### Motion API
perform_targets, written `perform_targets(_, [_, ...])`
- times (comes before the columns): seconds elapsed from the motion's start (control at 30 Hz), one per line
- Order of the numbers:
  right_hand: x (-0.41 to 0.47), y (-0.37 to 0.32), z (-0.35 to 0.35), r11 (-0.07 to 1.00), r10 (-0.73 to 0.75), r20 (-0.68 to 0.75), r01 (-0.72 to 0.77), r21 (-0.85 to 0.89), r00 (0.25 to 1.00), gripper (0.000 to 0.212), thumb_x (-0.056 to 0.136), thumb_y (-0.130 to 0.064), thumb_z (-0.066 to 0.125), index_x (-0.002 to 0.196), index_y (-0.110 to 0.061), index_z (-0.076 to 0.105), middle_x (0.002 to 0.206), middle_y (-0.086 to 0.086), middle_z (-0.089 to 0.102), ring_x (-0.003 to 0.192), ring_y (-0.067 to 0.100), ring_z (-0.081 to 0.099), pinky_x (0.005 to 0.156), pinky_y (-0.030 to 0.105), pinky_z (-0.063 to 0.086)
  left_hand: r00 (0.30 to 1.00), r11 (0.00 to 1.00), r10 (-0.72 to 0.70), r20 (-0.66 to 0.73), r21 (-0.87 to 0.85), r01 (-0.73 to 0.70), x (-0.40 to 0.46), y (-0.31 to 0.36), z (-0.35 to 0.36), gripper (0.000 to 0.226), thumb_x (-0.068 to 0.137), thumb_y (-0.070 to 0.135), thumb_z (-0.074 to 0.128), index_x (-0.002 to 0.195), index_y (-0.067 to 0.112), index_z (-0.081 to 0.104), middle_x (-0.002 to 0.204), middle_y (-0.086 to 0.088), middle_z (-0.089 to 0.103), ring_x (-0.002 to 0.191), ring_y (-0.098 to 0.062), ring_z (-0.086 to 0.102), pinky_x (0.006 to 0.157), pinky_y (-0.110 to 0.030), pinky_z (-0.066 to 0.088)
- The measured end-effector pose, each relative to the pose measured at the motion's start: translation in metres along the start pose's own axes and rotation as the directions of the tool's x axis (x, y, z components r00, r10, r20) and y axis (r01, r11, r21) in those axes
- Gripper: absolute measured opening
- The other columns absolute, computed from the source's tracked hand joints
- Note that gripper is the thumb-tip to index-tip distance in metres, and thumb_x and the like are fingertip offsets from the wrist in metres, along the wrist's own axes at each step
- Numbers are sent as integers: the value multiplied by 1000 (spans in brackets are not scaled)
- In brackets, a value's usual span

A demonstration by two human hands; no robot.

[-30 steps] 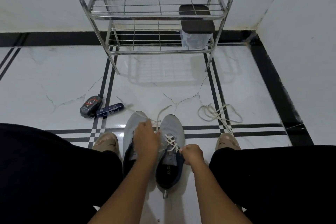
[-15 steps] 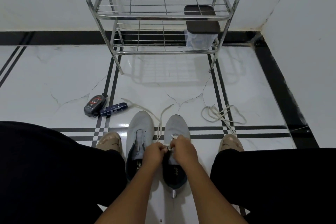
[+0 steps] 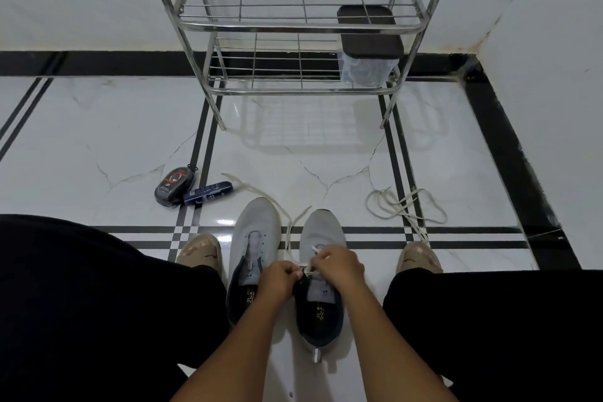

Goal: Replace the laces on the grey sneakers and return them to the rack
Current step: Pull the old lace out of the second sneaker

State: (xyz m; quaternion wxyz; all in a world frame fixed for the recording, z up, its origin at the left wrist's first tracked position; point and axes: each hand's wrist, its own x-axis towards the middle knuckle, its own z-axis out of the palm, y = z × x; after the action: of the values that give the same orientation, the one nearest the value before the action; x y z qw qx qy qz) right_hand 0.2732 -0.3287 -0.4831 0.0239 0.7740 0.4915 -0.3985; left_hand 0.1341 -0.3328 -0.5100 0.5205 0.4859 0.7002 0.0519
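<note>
- My left hand and right hand sit close together over the right sneaker, at the throat where the eyelets run.
- My left hand has its fingers curled, pinching the white lace at the dark tongue edge; my right hand has its fingers bent over the lace crossings just beside it. The two hands are nearly touching.
- The left sneaker lies just beside the right one, on the floor between my knees, untouched, with no lace that I can see in its eyelets.
- Both grey sneakers stand upright on their soles, long axes running straight away from me, toes pointing toward the rack, heels nearest me.
- The loose ends of the lace trail forward between the two toes, one reaching toward the blue tube.
- A second loose lace lies in a tangle on the floor, well off to the right of the sneakers, near my right foot.
- The metal rack stands against the wall, well apart from the sneakers; a lidded container sits on the right of its lower shelf.
- A dark round case touches the blue tube on the left; both carry printing too small for me to read.
- The insoles show a pale logo, not legible.
</note>
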Motion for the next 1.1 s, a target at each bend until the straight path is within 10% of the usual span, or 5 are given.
perform_targets(0.23, [-7,-7,6,936,164,-43,-141,323,986,26,91,-19,44,93,-14,69,105,4,60,98,23,54,87,36,42,1000,999,-20,20,-30,21,0,-1,-2,11,91,14,61,85,13,70,90,-9,70,89,-25,66,86,-40,55])
perform_targets(0.37, [-1,-3,-57,-127,429,106,-56,990,897,21,91,-9,34,73,-9,46,57,7,47,40,15,38,58,31,45,999,999,-36,21,-37,37,3,-2,-3,10,91,14,61,87,11,70,95,-12,71,94,-27,66,88,-41,55])
perform_targets(0.53, [6,-17,-58,949,40,-116,-1,316,992,14,87,-27,53,91,-14,57,89,6,63,76,24,59,65,31,45,998,998,-52,29,-17,52,3,-2,-3,8,91,16,62,85,14,67,96,-13,70,92,-27,66,86,-40,56])
perform_targets(0.67, [-12,-14,-2,971,-2,62,17,-237,998,26,90,-22,53,111,-12,64,113,8,65,103,28,62,79,30,47,999,999,-27,29,-28,28,1,-1,-2,10,90,15,62,82,15,67,93,-12,71,93,-28,67,86,-40,55])
perform_targets(1.1, [8,2,-54,986,165,-427,-135,102,889,32,95,-29,49,119,-11,57,126,7,56,120,29,51,109,45,29,988,950,-30,149,312,-18,0,16,-13,26,93,20,57,104,-1,67,98,-16,66,100,-29,65,84,-33,52])
